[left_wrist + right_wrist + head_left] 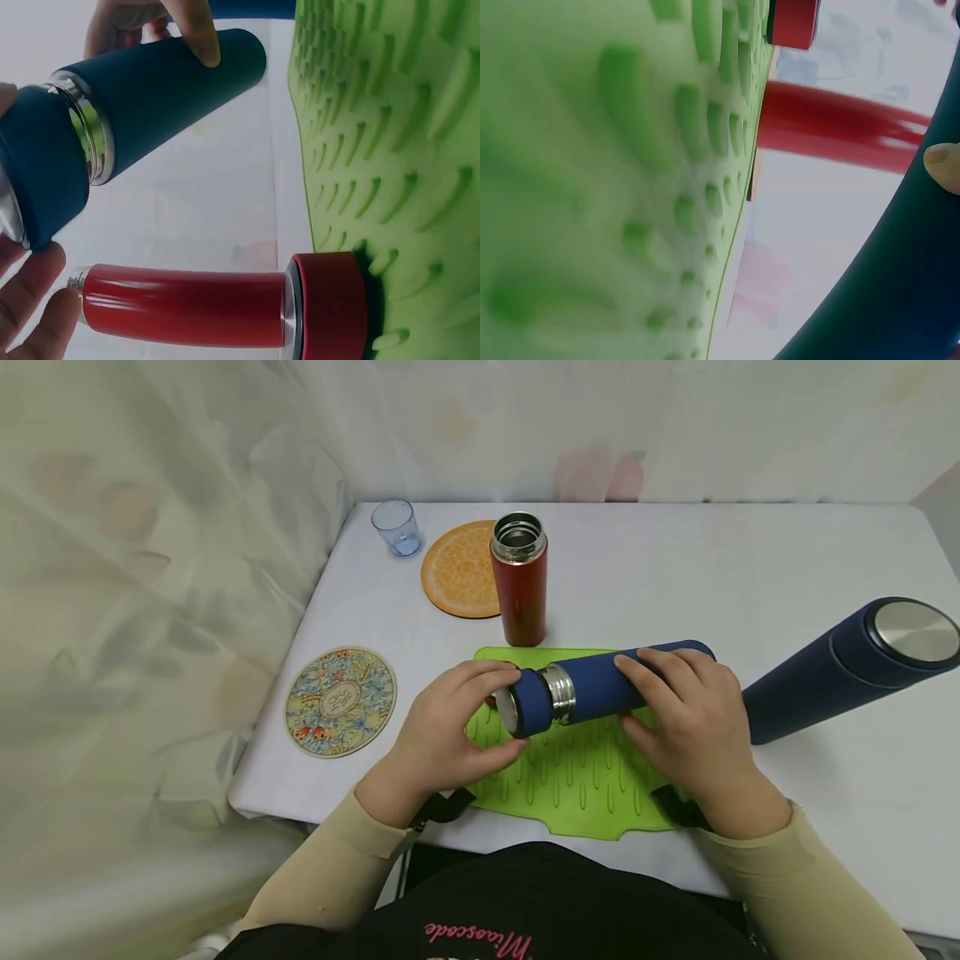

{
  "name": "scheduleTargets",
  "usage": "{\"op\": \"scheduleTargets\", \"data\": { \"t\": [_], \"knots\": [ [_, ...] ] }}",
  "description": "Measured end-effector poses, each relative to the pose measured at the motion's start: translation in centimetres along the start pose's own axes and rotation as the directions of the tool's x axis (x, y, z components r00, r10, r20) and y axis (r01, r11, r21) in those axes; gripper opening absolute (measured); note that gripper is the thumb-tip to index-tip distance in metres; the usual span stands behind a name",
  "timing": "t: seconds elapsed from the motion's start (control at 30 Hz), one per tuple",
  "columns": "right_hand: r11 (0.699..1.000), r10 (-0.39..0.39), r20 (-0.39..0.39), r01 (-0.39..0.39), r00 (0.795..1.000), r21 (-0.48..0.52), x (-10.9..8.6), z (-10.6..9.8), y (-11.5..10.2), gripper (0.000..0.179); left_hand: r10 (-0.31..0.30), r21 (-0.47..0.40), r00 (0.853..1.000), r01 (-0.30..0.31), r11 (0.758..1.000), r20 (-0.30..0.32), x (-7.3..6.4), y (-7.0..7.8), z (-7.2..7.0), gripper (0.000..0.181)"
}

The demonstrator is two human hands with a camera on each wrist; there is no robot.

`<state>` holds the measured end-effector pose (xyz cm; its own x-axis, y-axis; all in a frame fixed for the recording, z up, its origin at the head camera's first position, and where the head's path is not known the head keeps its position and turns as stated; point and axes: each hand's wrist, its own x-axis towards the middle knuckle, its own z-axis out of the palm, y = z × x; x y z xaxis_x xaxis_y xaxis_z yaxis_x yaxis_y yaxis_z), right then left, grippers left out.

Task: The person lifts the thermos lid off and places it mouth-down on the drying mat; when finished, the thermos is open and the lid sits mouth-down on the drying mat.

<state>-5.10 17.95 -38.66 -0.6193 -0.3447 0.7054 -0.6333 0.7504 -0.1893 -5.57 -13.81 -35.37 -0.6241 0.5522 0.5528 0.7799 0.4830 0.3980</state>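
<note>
A small blue thermos flask point(600, 687) lies nearly level over a green ribbed mat point(573, 793). My right hand point(690, 718) grips its body from above. With thumb and fingers, my left hand point(442, 727) holds the blue cap point(532, 702) by its edges. A shiny steel neck point(558, 692) shows between cap and body; the cap sits at the neck's end. Behind the mat stands a red thermos flask point(521, 597) with its steel mouth uncovered. Its red lid point(330, 304) rests on the mat, mostly hidden by my left hand in the head view.
A taller blue flask point(817, 681) with a steel-topped cap stands right of my right hand. An orange-slice coaster point(459, 572) lies behind the red flask, a glass point(397, 529) at the back left. One patterned round coaster point(341, 702) lies left of my left hand.
</note>
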Motion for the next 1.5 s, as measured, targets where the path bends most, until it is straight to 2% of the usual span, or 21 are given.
{"op": "scheduleTargets", "data": {
  "t": [0.1, 0.2, 0.27, 0.33, 0.4, 0.43, 0.53, 0.6, 0.67, 0.77, 0.97, 1.03, 1.13, 1.2, 1.33, 1.5],
  "knots": [
    [0.998, 0.058, -0.031, -0.058, 0.998, 0.027, 0.2, -0.2, 0.6, 0.068, 0.002, -0.009, 0.999, -0.002, 1.0, -0.033, 0.1, -0.1, 0.0, 0.071],
    [0.985, 0.155, -0.069, -0.149, 0.985, 0.092, 0.5, -0.4, 1.1, 0.07, -0.001, -0.008, 1.0, 0.001, 1.0, -0.015, 0.1, -0.1, 0.0, 0.07],
    [0.963, 0.242, -0.09, -0.228, 0.966, 0.145, 0.8, -0.4, 1.5, 0.071, -0.009, -0.006, 1.0, 0.01, 1.0, 0.013, 0.1, -0.2, 0.1, 0.069],
    [0.928, 0.341, -0.091, -0.319, 0.936, 0.194, 1.2, -0.3, 1.9, 0.071, -0.026, 0.005, 0.998, 0.026, 1.0, 0.051, 0.1, -0.2, 0.3, 0.069],
    [0.871, 0.453, -0.073, -0.423, 0.889, 0.249, 1.6, -0.1, 2.3, 0.072, -0.04, 0.025, 0.995, 0.038, 0.999, 0.096, 0.2, -0.2, 0.5, 0.069],
    [0.831, 0.509, -0.056, -0.473, 0.859, 0.291, 1.8, 0.0, 2.6, 0.073, -0.045, 0.037, 0.992, 0.041, 0.998, 0.12, 0.4, -0.2, 0.6, 0.069],
    [0.677, 0.662, 0.008, -0.602, 0.75, 0.424, 2.5, 0.6, 3.2, 0.078, -0.057, 0.073, 0.978, 0.043, 0.996, 0.202, 1.0, -0.2, 1.1, 0.065],
    [0.57, 0.728, 0.045, -0.64, 0.684, 0.516, 3.0, 1.2, 3.7, 0.082, -0.072, 0.097, 0.962, 0.048, 0.994, 0.262, 1.7, -0.2, 1.5, 0.062],
    [0.49, 0.762, 0.076, -0.65, 0.643, 0.581, 3.4, 1.7, 4.1, 0.085, -0.088, 0.12, 0.942, 0.052, 0.991, 0.323, 2.4, -0.2, 1.9, 0.06],
    [0.425, 0.784, 0.117, -0.666, 0.609, 0.613, 3.9, 2.4, 4.7, 0.086, -0.114, 0.162, 0.901, 0.049, 0.986, 0.418, 3.6, -0.2, 2.8, 0.061],
    [0.383, 0.803, 0.179, -0.723, 0.568, 0.575, 4.4, 3.4, 5.3, 0.081, -0.125, 0.247, 0.811, -0.025, 0.969, 0.572, 5.7, 0.4, 5.2, 0.059],
    [0.375, 0.804, 0.192, -0.73, 0.563, 0.572, 4.5, 3.5, 5.4, 0.078, -0.143, 0.274, 0.779, -0.037, 0.961, 0.61, 6.2, 0.7, 6.0, 0.058],
    [0.372, 0.807, 0.202, -0.743, 0.555, 0.556, 4.5, 3.6, 5.7, 0.075, -0.177, 0.304, 0.742, -0.038, 0.952, 0.646, 6.8, 1.2, 6.9, 0.056],
    [0.376, 0.806, 0.206, -0.749, 0.554, 0.545, 4.5, 3.7, 5.8, 0.074, -0.196, 0.322, 0.726, -0.037, 0.946, 0.659, 7.2, 1.5, 7.4, 0.054],
    [0.384, 0.802, 0.232, -0.773, 0.55, 0.506, 4.9, 3.6, 6.1, 0.077, -0.212, 0.347, 0.708, -0.049, 0.937, 0.674, 7.8, 1.9, 8.3, 0.052],
    [0.391, 0.807, 0.273, -0.821, 0.523, 0.417, 5.4, 3.3, 6.5, 0.083, -0.221, 0.368, 0.688, -0.072, 0.927, 0.691, 8.4, 2.2, 9.1, 0.054]
  ]
}}
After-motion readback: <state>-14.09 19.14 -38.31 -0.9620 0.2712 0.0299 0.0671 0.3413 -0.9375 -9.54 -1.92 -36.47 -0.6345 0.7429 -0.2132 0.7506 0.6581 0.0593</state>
